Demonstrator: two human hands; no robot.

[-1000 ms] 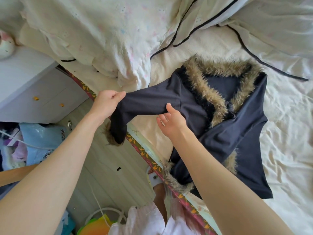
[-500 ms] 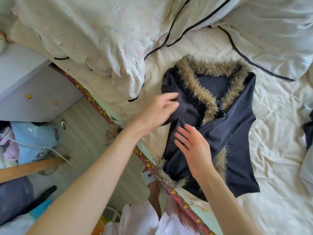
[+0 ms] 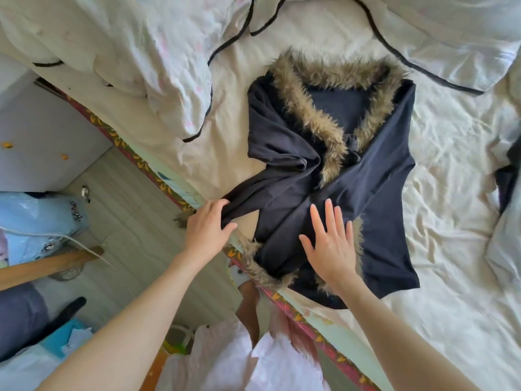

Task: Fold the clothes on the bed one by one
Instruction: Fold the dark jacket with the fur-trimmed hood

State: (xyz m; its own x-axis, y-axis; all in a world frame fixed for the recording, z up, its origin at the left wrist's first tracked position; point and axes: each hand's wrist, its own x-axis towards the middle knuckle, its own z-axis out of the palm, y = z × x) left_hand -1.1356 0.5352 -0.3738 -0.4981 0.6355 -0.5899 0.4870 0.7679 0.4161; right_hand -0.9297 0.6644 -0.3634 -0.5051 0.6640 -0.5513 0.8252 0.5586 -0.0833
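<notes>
The dark navy top [image 3: 375,176] lies in the middle of the frame on the cream bed sheet [image 3: 451,153], with its lower part close to the edge of the bed at the lower centre. It looks like a thin knitted cloth, soft and light, so I judge it will bend and wrinkle easily and will not keep a fold unless it is pressed flat. The fur trim [image 3: 324,114] around the neck is brown, long and fluffy; it makes this part thicker, and the same fur shows on the cuffs near the bed edge. The left hand [image 3: 207,230] holds the end of one sleeve [image 3: 267,190], its fingers curled around the cloth, at the centre left. The right hand [image 3: 332,244] rests flat on the body of the top with the fingers spread. A good place to take hold is probably the sleeve end or the hem, not the fur, which could slip or be pulled out.
</notes>
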